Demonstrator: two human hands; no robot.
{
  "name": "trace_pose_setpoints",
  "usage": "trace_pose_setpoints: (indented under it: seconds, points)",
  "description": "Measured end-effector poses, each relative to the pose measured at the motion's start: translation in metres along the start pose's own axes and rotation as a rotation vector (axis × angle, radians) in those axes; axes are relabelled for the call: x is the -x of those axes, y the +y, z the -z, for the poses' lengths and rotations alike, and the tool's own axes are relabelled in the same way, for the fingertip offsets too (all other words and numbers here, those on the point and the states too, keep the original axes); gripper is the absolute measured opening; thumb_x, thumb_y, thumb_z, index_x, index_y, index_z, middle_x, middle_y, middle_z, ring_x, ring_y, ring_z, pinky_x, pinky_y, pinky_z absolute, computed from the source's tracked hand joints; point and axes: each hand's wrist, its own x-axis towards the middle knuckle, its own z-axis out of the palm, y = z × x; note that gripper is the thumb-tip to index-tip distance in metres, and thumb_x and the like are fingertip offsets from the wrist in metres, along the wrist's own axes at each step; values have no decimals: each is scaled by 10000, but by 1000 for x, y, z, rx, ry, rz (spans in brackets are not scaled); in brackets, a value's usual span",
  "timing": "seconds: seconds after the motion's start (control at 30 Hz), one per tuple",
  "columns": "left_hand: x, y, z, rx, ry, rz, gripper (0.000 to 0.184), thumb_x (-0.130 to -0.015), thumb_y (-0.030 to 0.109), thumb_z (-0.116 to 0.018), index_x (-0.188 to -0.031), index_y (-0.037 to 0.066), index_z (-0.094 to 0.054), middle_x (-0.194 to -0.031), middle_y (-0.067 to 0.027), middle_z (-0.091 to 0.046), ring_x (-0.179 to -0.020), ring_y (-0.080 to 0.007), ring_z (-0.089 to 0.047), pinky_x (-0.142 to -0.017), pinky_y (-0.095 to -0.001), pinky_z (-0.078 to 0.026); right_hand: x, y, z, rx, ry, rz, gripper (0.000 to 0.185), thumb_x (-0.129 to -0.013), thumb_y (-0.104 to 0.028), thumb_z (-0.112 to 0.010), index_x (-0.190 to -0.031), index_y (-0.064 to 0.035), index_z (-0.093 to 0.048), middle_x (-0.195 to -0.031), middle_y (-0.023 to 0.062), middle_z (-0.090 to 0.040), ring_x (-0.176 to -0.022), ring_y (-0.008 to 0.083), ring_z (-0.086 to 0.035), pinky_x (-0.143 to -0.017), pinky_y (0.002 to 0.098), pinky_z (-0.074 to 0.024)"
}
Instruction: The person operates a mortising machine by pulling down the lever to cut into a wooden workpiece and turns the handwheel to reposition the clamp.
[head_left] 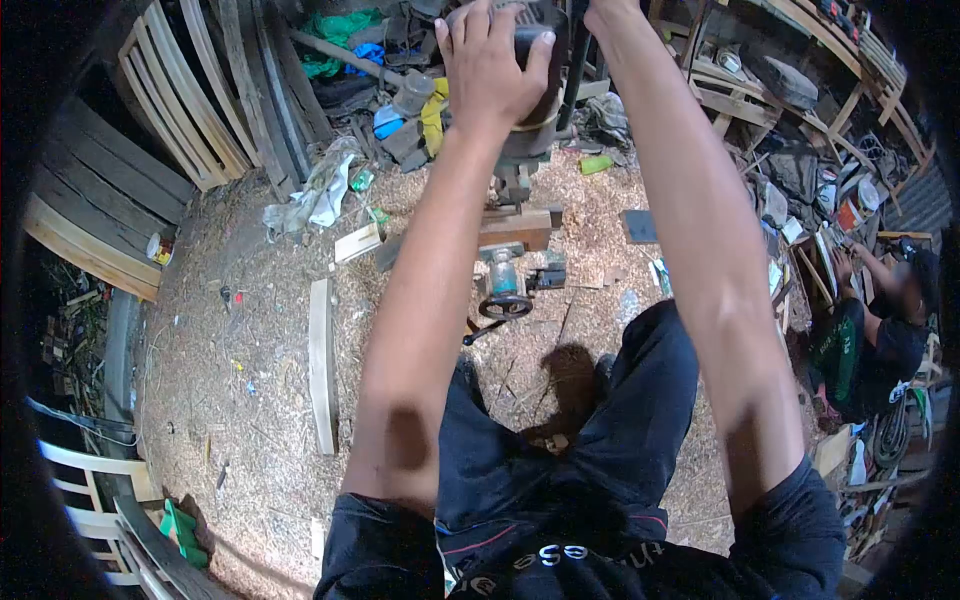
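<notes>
The left hand (495, 65) lies on a dark machine housing (545, 90) at the far side, a curved wooden piece (322, 365) on the littered floor (240, 330) to the left, another person (885, 335) at right.

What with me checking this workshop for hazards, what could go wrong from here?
The bare left hand lies on the machine's dark upper housing; if anything there moves, fingers might get pinched. The right hand is mostly out of view, so its risk is unclear.

The crank handle juts towards the left leg and could knock it.

Shavings cover the floor, and a loose wooden strip could trip someone.
</notes>
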Motion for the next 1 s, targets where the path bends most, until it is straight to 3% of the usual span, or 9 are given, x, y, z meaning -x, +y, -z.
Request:
trace_pose_setpoints:
  seconds: [0.03,0.07,0.17,0.37,0.5,0.6,0.73,1.0]
  points:
    - [3,6,2,20,9,21,339,-856,253,-626,-1119,39,-633,-1250,-220,-587,-1230,-402,-507,-1090,-570,-337,8,8,10,-63,-55,21,685,-911,-717,-513,-850,-54,-675,-776,50,-598,-723,191,-533,-686,340,-418]
    - [6,0,-1,55,-113,86,426,-895,311,-629,-1234,56,-591,-1414,-217,-482,-1350,-410,-399,-1154,-631,-200,12,9,17,-129,-113,56,631,-926,-681,-529,-787,-79,-658,-724,30,-573,-676,180,-515,-651,329,-403]
    - [12,2,0,35,-68,64,401,-889,297,-630,-1206,53,-603,-1398,-219,-496,-1328,-417,-421,-1147,-620,-228,40,6,21,-321,-154,41,518,-953,-572,-557,-686,-130,-583,-642,-12,-501,-603,155,-476,-598,308,-369]
    - [10,-3,1,8,-129,51,423,-893,314,-637,-1201,27,-596,-1428,-227,-462,-1339,-421,-408,-1153,-624,-222,46,24,27,-458,-143,195,390,-1002,-445,-517,-882,-106,-668,-723,-19,-554,-690,136,-529,-670,287,-413]
    - [16,-6,-2,5,-98,26,432,-897,316,-638,-1206,18,-590,-1442,-227,-444,-1343,-428,-398,-1150,-629,-222,69,23,37,-476,-148,151,348,-1022,-386,-490,-1024,-100,-687,-751,-27,-563,-704,132,-539,-703,276,-432]
    - [19,-5,2,-12,-110,17,439,-897,314,-640,-1213,14,-586,-1445,-227,-438,-1349,-428,-392,-1148,-636,-220,96,14,35,-600,-117,136,296,-1010,-363,-522,-971,-116,-681,-753,-26,-582,-708,123,-549,-684,273,-434]
    - [23,-1,5,2,-96,21,445,-900,319,-644,-1210,5,-585,-1442,-227,-440,-1351,-426,-389,-1145,-641,-220,83,34,52,-632,-244,214,199,-976,-305,-576,-885,-142,-644,-725,-23,-601,-659,107,-562,-642,256,-440]
    - [24,-1,8,-5,-123,24,466,-907,329,-642,-1228,-4,-581,-1460,-225,-426,-1362,-422,-380,-1157,-630,-211,116,46,69,-621,-249,298,275,-988,-308,-509,-858,-85,-602,-710,25,-592,-673,144,-560,-664,271,-446]
